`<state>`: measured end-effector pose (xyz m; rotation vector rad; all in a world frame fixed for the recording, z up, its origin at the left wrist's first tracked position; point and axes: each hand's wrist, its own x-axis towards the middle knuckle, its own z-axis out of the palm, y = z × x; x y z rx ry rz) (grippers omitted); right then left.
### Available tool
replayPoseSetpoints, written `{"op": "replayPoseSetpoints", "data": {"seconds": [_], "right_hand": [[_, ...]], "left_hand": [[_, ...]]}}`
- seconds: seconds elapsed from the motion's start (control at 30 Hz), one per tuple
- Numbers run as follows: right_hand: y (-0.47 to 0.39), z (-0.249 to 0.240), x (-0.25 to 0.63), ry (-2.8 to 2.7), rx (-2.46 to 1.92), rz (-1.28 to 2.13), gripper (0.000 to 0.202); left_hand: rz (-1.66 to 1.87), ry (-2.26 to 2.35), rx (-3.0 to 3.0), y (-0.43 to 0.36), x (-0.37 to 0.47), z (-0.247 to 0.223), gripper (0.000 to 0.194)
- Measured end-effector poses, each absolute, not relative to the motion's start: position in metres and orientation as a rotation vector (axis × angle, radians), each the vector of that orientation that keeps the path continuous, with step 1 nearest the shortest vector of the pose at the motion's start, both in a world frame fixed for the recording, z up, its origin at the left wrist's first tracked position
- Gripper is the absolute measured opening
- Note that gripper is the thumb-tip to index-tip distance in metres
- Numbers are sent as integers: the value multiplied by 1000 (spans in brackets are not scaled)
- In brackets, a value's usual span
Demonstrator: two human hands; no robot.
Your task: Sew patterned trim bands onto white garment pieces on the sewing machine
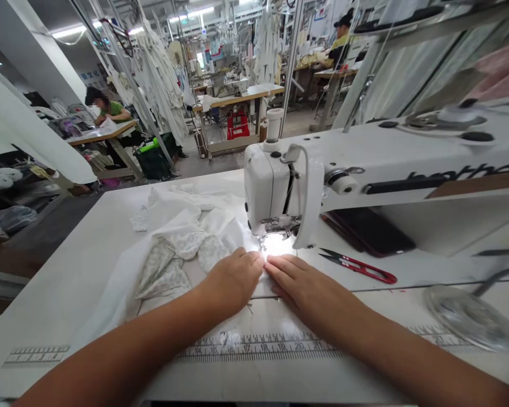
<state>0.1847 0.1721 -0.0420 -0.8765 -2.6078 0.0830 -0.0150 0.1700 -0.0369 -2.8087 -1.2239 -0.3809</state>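
Observation:
A white sewing machine (275, 181) stands over the table, its lamp lighting the area by the needle. Just in front of the presser foot, my left hand (233, 280) is closed, with its fingertips pinching the edge of the white fabric (178, 217). My right hand (294, 280) lies close beside it, fingers stretched out and resting on the lit cloth; glare hides the exact edge there. To the left of the machine the fabric spreads in loose folds, some with a pale grey-green print.
Red-handled thread snips (360, 265) lie right of my right hand, with a dark phone (371, 229) behind them. A ruler strip (263, 347) runs along the table front. A clear round dish (470, 316) sits at the right. Two people work at far tables.

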Motion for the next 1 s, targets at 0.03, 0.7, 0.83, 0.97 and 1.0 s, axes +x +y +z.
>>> {"op": "replayPoseSetpoints", "data": {"seconds": [0.03,0.7,0.83,0.97,1.0], "right_hand": [[174,-41,185,-2615,-868,109,33],[179,-49,185,-2609,-1062,79,33],[178,-50,184,-2601,-1055,51,30],[177,-50,185,-2576,-1051,41,32],[177,-50,185,-2573,-1054,51,33]], "left_hand": [[-352,-1250,-2786,169,-15,-39,19],[-317,-1208,-2699,183,-13,-42,17],[-360,-1179,-2682,182,-14,-45,16],[-397,-1173,-2638,181,-14,-47,12],[-408,-1172,-2627,182,-13,-47,12]]}}
